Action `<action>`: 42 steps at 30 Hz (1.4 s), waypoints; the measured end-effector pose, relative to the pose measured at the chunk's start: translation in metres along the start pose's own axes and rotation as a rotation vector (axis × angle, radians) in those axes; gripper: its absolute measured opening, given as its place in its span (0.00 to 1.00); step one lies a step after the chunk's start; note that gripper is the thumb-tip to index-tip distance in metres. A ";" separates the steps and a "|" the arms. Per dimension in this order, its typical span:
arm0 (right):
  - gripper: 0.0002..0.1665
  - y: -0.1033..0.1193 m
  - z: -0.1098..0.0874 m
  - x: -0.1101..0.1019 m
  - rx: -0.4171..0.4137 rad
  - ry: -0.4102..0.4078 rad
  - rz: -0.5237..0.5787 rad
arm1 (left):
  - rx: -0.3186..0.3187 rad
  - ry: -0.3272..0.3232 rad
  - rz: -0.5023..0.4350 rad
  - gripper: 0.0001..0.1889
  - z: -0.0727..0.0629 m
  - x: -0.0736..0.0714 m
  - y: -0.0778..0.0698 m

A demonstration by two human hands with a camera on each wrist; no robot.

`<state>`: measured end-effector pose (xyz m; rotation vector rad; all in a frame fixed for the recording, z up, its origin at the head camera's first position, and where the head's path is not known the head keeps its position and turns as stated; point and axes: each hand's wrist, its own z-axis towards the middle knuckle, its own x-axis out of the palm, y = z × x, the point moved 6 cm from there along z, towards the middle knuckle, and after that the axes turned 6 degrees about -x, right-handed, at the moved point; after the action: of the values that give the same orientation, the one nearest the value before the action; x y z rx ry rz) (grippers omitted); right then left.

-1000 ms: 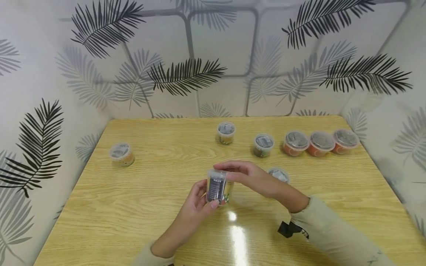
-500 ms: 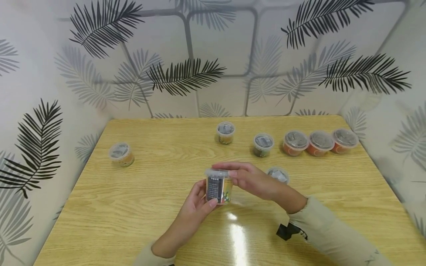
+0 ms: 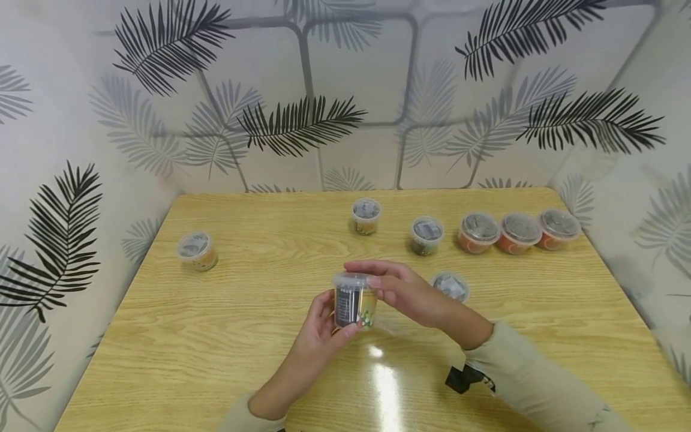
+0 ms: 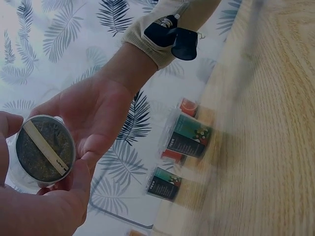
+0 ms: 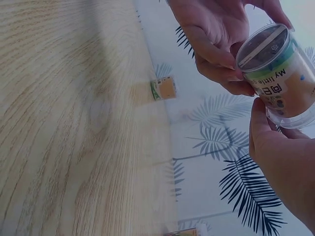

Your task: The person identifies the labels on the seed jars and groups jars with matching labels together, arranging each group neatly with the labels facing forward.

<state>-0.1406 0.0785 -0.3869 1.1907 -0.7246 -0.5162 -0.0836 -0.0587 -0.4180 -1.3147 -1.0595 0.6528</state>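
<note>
Held above the table is a clear lidded plastic cup [image 3: 353, 306] with a dark text panel and a yellow, flowered side. My left hand [image 3: 318, 333] grips its lower part, thumb across the front. My right hand [image 3: 405, 291] holds it by the lid, fingers along the far rim and thumb at the near side. In the left wrist view the cup's dark base [image 4: 44, 152] faces the camera, a pale strip crossing it. Printed lettering shows on the cup [image 5: 280, 78] in the right wrist view. Its contents are hard to make out.
A similar cup [image 3: 450, 288] stands just behind my right wrist. Farther back are two more cups, one orange-sided [image 3: 366, 217] and one dark [image 3: 426, 240]. Several red tubs [image 3: 520, 234] line the back right. Another cup [image 3: 198, 252] stands at the left. A patterned backdrop [image 3: 356, 78] borders the table.
The cup has turned slightly in my hands, so more of its yellow, flowered side shows. My right thumb has shifted a little along the lid's edge. The other containers stay put.
</note>
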 end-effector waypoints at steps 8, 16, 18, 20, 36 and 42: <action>0.31 -0.003 0.000 0.002 0.000 0.026 0.015 | -0.011 -0.016 0.035 0.33 -0.001 0.000 0.000; 0.32 -0.001 0.001 0.006 0.009 0.080 0.102 | 0.035 0.008 0.020 0.33 -0.002 0.001 -0.002; 0.32 0.000 0.001 0.007 0.004 0.089 0.111 | 0.044 0.016 0.008 0.32 -0.002 0.001 -0.003; 0.33 0.001 0.001 0.007 -0.002 0.099 0.113 | 0.054 0.030 -0.001 0.31 -0.002 0.002 -0.004; 0.31 0.002 0.000 -0.001 -0.032 -0.019 0.099 | 0.088 0.026 0.031 0.32 -0.001 0.001 -0.003; 0.33 -0.002 -0.001 0.000 -0.016 -0.005 0.121 | 0.074 0.013 0.021 0.33 -0.001 0.001 -0.001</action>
<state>-0.1401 0.0789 -0.3890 1.1232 -0.7900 -0.4235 -0.0830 -0.0587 -0.4164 -1.2661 -1.0035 0.6918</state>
